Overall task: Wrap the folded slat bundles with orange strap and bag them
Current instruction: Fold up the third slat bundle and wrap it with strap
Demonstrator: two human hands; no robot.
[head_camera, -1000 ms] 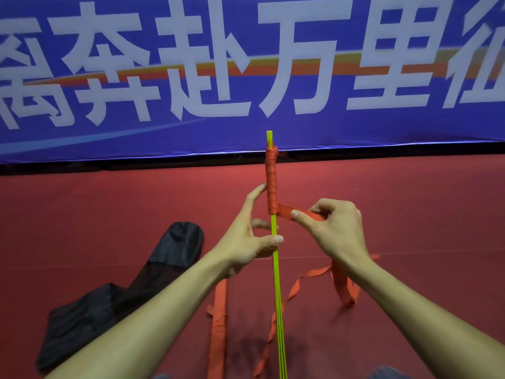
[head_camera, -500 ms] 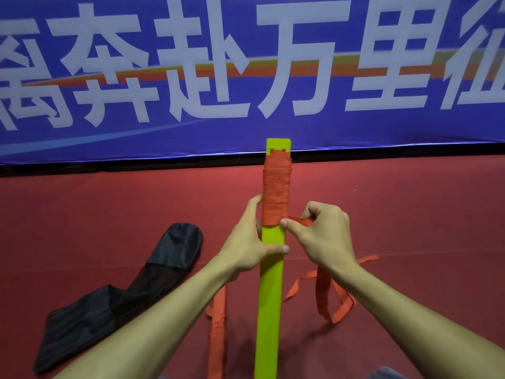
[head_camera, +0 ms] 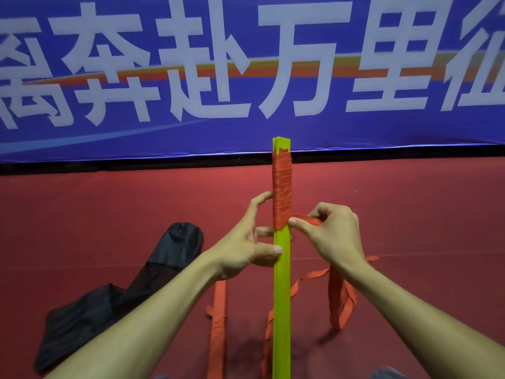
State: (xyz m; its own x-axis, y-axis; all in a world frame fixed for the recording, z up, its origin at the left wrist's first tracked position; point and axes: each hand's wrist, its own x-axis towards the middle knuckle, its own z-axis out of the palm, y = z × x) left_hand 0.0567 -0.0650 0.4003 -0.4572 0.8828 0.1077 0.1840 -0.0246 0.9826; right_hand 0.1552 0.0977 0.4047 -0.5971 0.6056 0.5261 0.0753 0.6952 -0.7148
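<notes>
A lime-green folded slat bundle (head_camera: 282, 291) stands upright in front of me, its broad face toward the camera. Orange strap (head_camera: 282, 190) is wound in tight turns round its upper part. My left hand (head_camera: 246, 247) holds the bundle just below the wrapping, thumb on the front face, index finger stretched up along the left edge. My right hand (head_camera: 330, 233) pinches the free run of strap right beside the bundle's right edge. The loose strap tail (head_camera: 337, 299) hangs from that hand in loops onto the floor.
A black bag (head_camera: 114, 294) lies crumpled on the red floor (head_camera: 410, 214) at the left. Another bundle fully wound in orange strap (head_camera: 217, 324) lies below my left hand. A blue banner (head_camera: 246, 64) with white characters closes off the back.
The bundle has turned from edge-on to broad face toward me. My right hand has carried the strap round to the bundle's right edge, and the wrapping reaches a little lower.
</notes>
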